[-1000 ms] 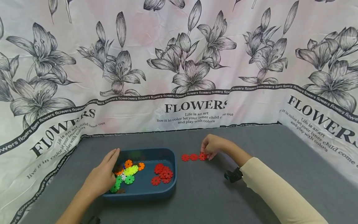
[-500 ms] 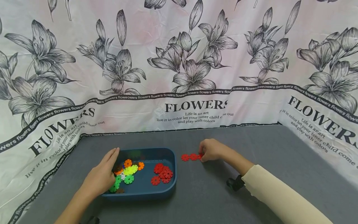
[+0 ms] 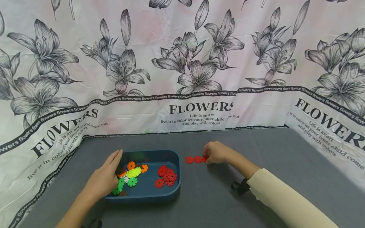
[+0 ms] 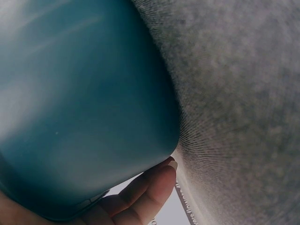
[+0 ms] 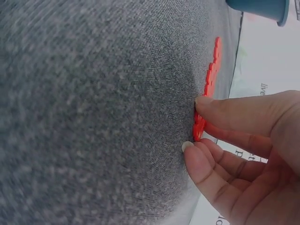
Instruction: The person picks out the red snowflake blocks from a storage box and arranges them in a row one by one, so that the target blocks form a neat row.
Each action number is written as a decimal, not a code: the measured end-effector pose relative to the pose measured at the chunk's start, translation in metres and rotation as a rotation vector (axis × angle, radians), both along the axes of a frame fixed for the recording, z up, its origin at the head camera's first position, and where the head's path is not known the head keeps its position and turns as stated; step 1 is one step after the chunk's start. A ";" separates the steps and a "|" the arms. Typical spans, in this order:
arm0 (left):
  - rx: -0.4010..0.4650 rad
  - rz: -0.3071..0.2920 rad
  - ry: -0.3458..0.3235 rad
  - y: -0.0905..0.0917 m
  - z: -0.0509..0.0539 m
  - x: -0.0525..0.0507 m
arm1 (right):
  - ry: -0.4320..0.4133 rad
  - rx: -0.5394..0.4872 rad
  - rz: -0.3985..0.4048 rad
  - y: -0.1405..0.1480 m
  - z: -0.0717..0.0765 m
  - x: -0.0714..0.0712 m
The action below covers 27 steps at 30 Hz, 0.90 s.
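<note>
On the grey table, three red notched plastic discs [image 3: 198, 159] lie in a row to the right of the blue tray [image 3: 154, 199]. My right hand [image 3: 218, 153] pinches the right-end disc [image 5: 199, 129] between thumb and fingers, low against the cloth, and partly hides it in the head view. My left hand [image 3: 104, 179] holds the tray's left side. Its fingers [image 4: 157, 190] lie along the outside of the wall in the left wrist view. Inside the tray, red discs [image 3: 166, 176] are heaped on the right.
Green, yellow, orange and white discs [image 3: 132, 172] sit in the tray's left half, partly behind my left hand. A flower-printed curtain [image 3: 199, 107] closes off the table's back and sides. A black strap device [image 3: 240, 186] is on my right wrist.
My right hand has turned and lowered over the right-end disc, covering more of it, then stayed there over the last half second. My left hand and the tray stay in place.
</note>
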<state>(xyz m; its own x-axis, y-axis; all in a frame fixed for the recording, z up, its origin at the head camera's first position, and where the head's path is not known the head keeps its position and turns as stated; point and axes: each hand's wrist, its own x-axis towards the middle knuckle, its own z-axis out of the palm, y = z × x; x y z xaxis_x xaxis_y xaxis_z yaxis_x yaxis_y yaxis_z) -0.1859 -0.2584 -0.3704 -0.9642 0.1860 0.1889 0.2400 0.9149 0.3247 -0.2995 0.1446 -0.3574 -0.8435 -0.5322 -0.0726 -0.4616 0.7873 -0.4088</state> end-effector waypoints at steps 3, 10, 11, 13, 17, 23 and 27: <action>-0.003 0.002 -0.003 0.000 0.000 -0.001 | 0.009 0.013 0.013 0.001 0.001 0.000; 0.001 0.004 -0.024 0.001 0.000 -0.001 | 0.117 0.013 0.067 -0.011 0.023 0.012; -0.002 0.004 -0.020 0.001 0.000 -0.002 | 0.155 -0.004 0.082 -0.016 0.027 0.016; -0.008 0.007 -0.008 0.001 0.000 -0.003 | 0.242 -0.051 0.134 -0.030 0.035 0.026; -0.001 -0.004 -0.001 0.001 0.001 -0.003 | 0.424 -0.138 0.284 -0.062 0.037 0.047; 0.004 -0.014 -0.006 0.000 0.000 -0.003 | 0.478 0.014 0.420 -0.113 0.028 0.065; -0.004 -0.007 -0.004 0.000 -0.001 -0.002 | 0.425 0.289 0.338 -0.143 0.022 0.072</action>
